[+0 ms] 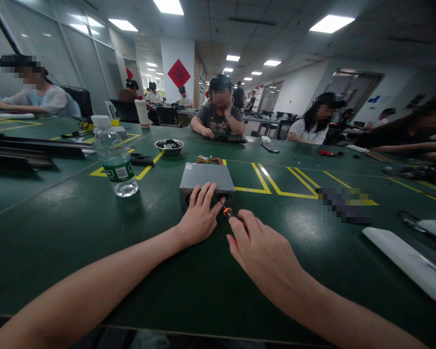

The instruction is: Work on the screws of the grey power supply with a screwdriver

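1. Our left hand [199, 218] rests on a grey box [207, 175].
2. Our right hand [265, 247] grips a screwdriver [227, 212], its tip at the box's near face.
3. A bottle [116, 162] stands to our left.

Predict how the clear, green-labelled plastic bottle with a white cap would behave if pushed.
The bottle stands tall and narrow, so a high push might tip it. Its rounded shape would probably roll once down. Its clear plastic looks thin, so may dent.
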Demonstrator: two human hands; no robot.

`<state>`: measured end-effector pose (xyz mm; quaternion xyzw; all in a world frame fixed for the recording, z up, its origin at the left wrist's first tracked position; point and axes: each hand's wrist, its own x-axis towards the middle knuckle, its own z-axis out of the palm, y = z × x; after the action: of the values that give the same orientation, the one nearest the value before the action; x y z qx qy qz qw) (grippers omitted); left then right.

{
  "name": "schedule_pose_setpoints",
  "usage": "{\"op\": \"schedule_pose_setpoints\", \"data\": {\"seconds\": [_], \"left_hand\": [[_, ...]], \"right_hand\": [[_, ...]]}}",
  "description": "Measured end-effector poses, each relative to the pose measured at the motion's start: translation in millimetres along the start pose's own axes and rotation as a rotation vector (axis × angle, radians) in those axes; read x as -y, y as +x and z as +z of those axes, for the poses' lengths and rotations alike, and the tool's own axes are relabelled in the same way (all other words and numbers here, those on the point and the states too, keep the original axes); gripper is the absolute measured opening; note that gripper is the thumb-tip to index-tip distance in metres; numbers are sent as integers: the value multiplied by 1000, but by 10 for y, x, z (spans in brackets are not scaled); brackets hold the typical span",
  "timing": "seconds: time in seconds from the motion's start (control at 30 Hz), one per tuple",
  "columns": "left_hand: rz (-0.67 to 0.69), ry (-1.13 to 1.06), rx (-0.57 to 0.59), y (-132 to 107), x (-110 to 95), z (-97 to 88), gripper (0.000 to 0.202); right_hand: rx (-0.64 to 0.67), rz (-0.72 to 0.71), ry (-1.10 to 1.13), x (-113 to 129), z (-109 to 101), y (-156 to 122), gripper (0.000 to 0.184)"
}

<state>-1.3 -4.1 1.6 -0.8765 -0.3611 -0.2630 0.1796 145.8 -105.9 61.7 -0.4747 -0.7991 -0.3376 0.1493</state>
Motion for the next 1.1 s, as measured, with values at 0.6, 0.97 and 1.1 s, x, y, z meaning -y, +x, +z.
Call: {"op": "schedule_pose_setpoints", "data": {"seconds": [0.6,0.97,1.1], "left_hand": [[-133,-126,-87,154,210,-64,33],[-257,-183,-134,219,184,-34,19],[-268,-189,-152,231,185,-25,17]], "right_hand": [[33,-17,-6,2,6,-11,13],[43,-1,-12,25,15,-30,17],[7,11,2,31,12,-15,14]]}}
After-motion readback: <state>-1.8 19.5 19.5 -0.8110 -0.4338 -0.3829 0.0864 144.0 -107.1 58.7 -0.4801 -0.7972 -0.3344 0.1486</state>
